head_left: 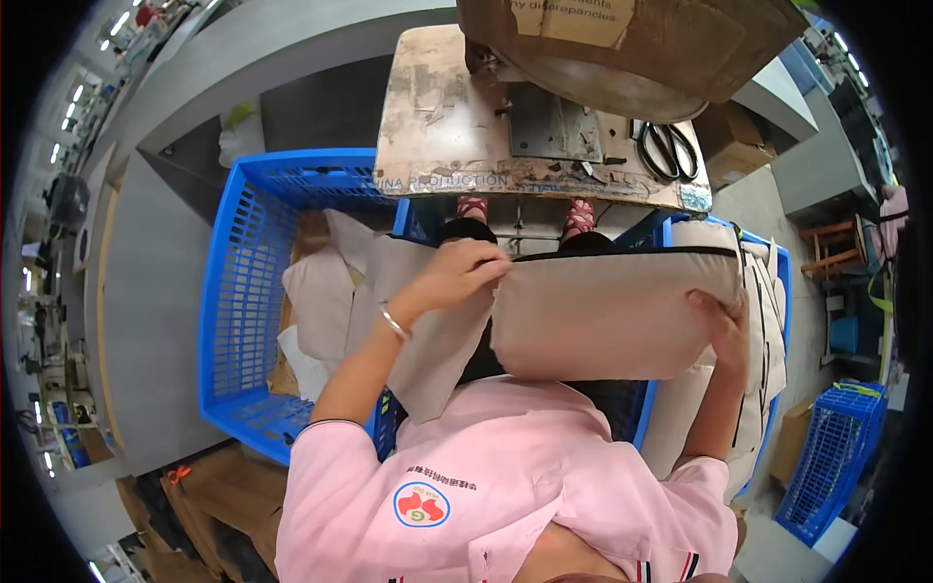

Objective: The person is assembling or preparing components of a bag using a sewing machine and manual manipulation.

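Over the person's lap, seen from the head camera, a beige padded fabric cover with a black trim along its top edge is held stretched out flat between both hands. The left hand is closed in a pinch on the cover's upper left corner, a thin bracelet on that wrist, and seems also to gather a loose beige fabric piece hanging below it. The right hand is clamped on the cover's right edge, fingers curled behind it, likely to keep the panel taut.

Left of the lap, a blue plastic crate holds more beige pieces, within easy reach. Another blue crate at the right holds a stack of similar covers. Ahead, a worn sewing table carries black scissors near its right edge.
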`<state>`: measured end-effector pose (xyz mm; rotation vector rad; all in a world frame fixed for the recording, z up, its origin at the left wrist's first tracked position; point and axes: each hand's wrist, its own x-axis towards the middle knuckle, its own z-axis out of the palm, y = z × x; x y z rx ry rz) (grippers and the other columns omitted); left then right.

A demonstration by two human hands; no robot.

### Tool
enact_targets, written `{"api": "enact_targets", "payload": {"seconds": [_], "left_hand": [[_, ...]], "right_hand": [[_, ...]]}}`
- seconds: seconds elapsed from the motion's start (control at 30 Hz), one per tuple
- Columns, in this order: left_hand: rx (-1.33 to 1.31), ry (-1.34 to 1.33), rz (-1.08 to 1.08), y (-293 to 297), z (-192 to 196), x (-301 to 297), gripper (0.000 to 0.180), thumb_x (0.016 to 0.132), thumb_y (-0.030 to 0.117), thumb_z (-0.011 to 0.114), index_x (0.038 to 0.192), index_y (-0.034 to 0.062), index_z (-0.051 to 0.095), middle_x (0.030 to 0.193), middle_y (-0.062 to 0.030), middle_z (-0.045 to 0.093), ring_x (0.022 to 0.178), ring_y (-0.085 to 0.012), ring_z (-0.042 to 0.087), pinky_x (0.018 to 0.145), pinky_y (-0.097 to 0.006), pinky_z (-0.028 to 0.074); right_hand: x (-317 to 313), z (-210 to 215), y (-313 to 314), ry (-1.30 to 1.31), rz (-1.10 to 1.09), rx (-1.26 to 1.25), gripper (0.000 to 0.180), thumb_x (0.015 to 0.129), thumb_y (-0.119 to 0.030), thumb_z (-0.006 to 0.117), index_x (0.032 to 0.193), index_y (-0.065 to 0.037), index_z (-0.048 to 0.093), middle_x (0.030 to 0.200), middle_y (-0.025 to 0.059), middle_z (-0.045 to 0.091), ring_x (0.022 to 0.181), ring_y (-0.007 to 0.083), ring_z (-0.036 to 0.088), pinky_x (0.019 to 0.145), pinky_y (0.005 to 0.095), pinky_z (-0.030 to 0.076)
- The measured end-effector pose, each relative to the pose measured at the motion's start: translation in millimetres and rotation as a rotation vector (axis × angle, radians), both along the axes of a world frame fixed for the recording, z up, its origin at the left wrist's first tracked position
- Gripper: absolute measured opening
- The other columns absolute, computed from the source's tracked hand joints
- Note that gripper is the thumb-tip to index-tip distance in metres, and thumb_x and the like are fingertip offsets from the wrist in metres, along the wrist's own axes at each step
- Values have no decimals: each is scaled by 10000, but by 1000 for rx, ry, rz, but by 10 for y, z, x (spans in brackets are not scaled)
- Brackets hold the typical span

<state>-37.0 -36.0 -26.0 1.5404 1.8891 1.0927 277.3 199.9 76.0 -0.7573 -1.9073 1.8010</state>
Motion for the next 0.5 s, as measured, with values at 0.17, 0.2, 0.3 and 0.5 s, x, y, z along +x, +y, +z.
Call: {"api": "enact_targets", "payload": {"seconds": [0.17,0.2,0.3,0.5], "left_hand": [[-57,-377,70,-88,206,7,147,901,111,659,973,-10,702,842,-38,695,751,-108,614,686,-249,483],[-59,-375,59,-52,292,31,147,901,111,659,973,-10,702,842,-38,695,751,-108,614,686,-249,483],[101,-340,-27,76,658,257,82,903,53,656,931,-21,680,819,-24,651,730,-88,565,670,-234,456],[174,-275,-159,427,1108,554,106,863,92,680,926,9,699,801,-101,669,709,-199,618,669,-302,479]], "right_hand": [[137,-170,370,-329,-179,587,274,884,-83,692,1141,9,668,1026,81,712,943,155,669,801,269,514],[4,-85,303,-332,-190,585,274,884,-83,692,1141,9,668,1026,81,712,943,155,669,801,269,514],[-378,123,20,-108,-322,1145,609,822,-105,746,1382,-59,513,1324,131,588,1156,242,583,967,333,453],[-881,232,-430,-3,373,783,613,751,-179,802,1312,-89,573,1119,114,664,1062,280,609,969,365,428]]}}
